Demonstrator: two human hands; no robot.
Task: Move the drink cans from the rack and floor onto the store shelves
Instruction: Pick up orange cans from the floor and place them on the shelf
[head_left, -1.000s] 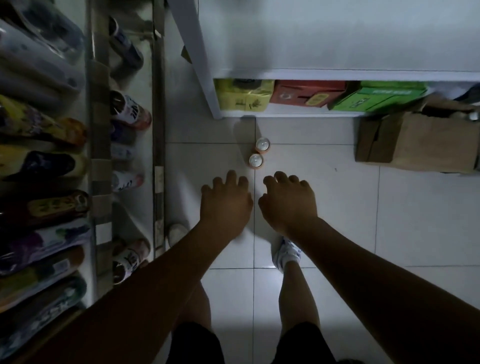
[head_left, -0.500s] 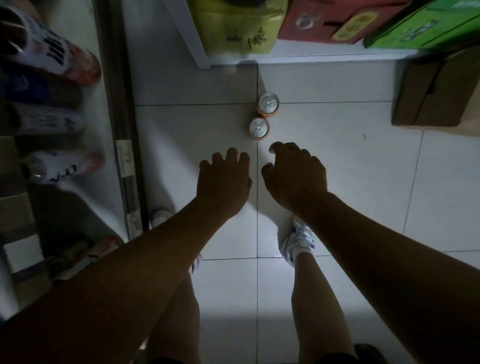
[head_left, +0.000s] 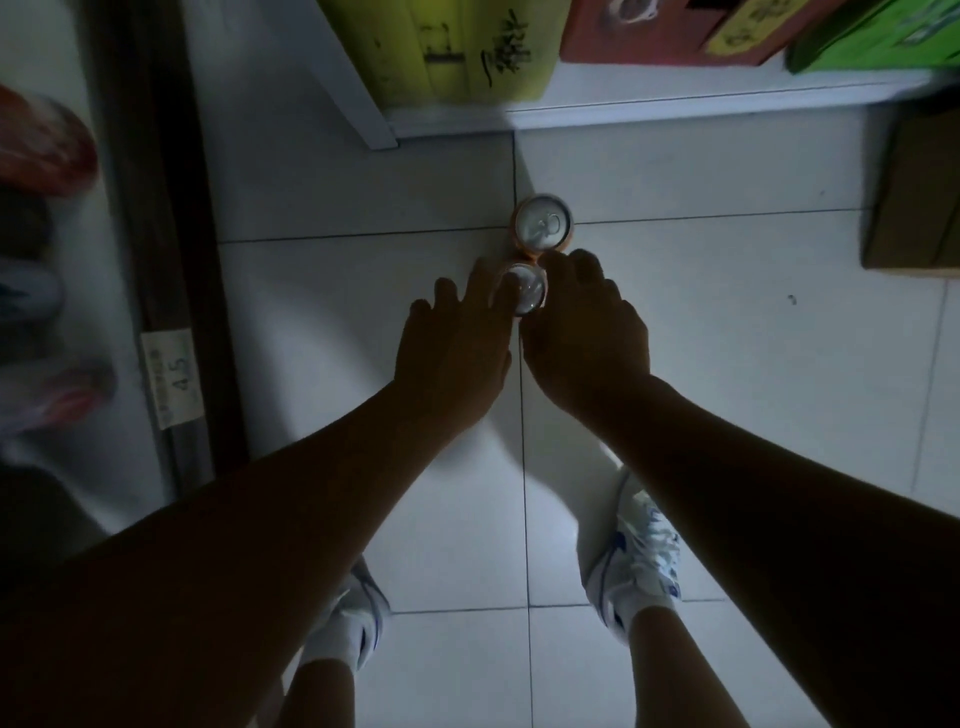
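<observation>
Two orange drink cans with silver tops stand on the white tiled floor, touching each other. The far can (head_left: 543, 224) is fully in sight. The near can (head_left: 529, 292) is partly covered by my fingers. My left hand (head_left: 457, 343) reaches down with fingers spread, its fingertips over the near can's left edge. My right hand (head_left: 587, 332) is cupped at that can's right side, fingertips reaching the gap between the two cans. Neither can is lifted.
A dark shelf edge with a price label (head_left: 171, 379) runs along the left, with blurred cans (head_left: 47, 140) behind it. A white shelf (head_left: 675, 111) ahead holds yellow, red and green cartons. A cardboard box (head_left: 914, 197) sits at right. My shoes (head_left: 634, 561) stand below.
The view has dropped closer to the floor. Both hands have moved forward from short of the cans until their fingers reach the near can.
</observation>
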